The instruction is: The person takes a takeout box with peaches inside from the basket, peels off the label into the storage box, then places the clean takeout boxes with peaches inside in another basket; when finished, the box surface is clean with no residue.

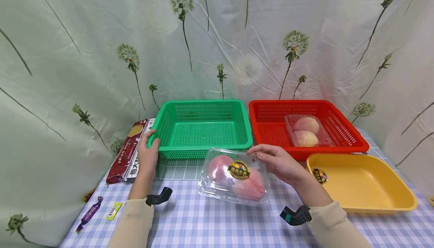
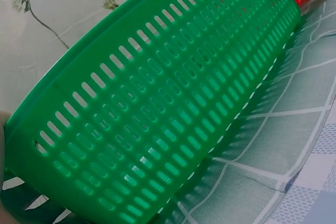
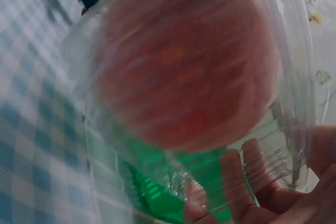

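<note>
My left hand (image 1: 148, 155) grips the front left corner of a green slotted basket (image 1: 203, 153), whose inside holds nothing. Its long slotted wall (image 2: 157, 98) fills the left wrist view. With my right hand (image 1: 283, 165) I pinch the upper right edge of a clear plastic fruit box (image 1: 211, 191), held tilted in front of the basket. Two pink peaches (image 1: 252, 184) lie inside it, under a round black and gold sticker (image 1: 239, 169). In the right wrist view, fingers (image 3: 233, 177) show through the clear plastic below a blurred peach (image 3: 189, 61).
A red basket (image 1: 288, 102) at the back right contains another clear box of two peaches (image 1: 306, 131). In front of it sits a yellow tray (image 1: 369, 187) with a sticker. Food packets (image 1: 127, 150), a purple candy (image 1: 90, 214) and a small yellow packet (image 1: 113, 211) lie left.
</note>
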{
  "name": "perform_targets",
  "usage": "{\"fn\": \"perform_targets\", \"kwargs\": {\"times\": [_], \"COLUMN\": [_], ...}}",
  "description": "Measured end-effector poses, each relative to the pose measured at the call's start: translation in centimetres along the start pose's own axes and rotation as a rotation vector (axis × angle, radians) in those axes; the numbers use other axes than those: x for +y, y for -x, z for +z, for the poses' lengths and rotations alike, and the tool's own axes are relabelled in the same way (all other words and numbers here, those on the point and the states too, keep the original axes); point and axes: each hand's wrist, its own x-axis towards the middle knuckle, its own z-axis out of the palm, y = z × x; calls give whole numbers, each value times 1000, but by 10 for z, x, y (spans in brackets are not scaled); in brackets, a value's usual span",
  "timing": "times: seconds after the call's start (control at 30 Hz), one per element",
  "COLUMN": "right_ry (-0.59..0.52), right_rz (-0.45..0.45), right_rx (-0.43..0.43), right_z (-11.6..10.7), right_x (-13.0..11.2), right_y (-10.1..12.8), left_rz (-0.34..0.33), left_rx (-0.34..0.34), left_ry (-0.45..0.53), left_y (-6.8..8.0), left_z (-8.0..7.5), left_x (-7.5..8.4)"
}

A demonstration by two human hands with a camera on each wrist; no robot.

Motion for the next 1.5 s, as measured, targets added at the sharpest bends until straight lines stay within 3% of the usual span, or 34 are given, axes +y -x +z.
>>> {"fn": "perform_targets", "kwargs": {"times": [0.13,0.2,0.3,0.4,0.5,0.57,0.63,0.73,0.9,1.03,1.13,1.27,1.5], "right_ry": [56,76,99,127,167,192,225,268,304,360,448,568,511], "right_rz": [53,66,71,76,93,113,118,116,133,130,86,-15,-67], "right_rx": [16,20,32,64,116,156,184,202,216,231,230,187,42], "right_z": [-1,-3,-5,-8,-10,-9,-8,-5,-3,-2,1,6,8], "right_x": [10,15,21,27,32,34,34,34,33,32,30,25,22], "right_y": [3,4,5,4,3,1,1,0,0,1,2,3,4], "left_rz": [11,65,271,558,796,889,921,884,678,531,458,380,322], "left_rx": [44,98,203,255,131,-30,-201,-442,-828,-1047,-1120,-1136,-1112], "left_ry": [-21,-66,-174,-252,-219,-157,-121,-137,-269,-328,-353,-377,-338], "left_y": [2,4,11,22,35,44,53,66,83,92,95,98,99], "left_z": [2,4,9,18,30,40,48,58,71,82,87,89,93], "left_x": [1,2,8,19,31,37,41,43,41,32,25,20,14]}}
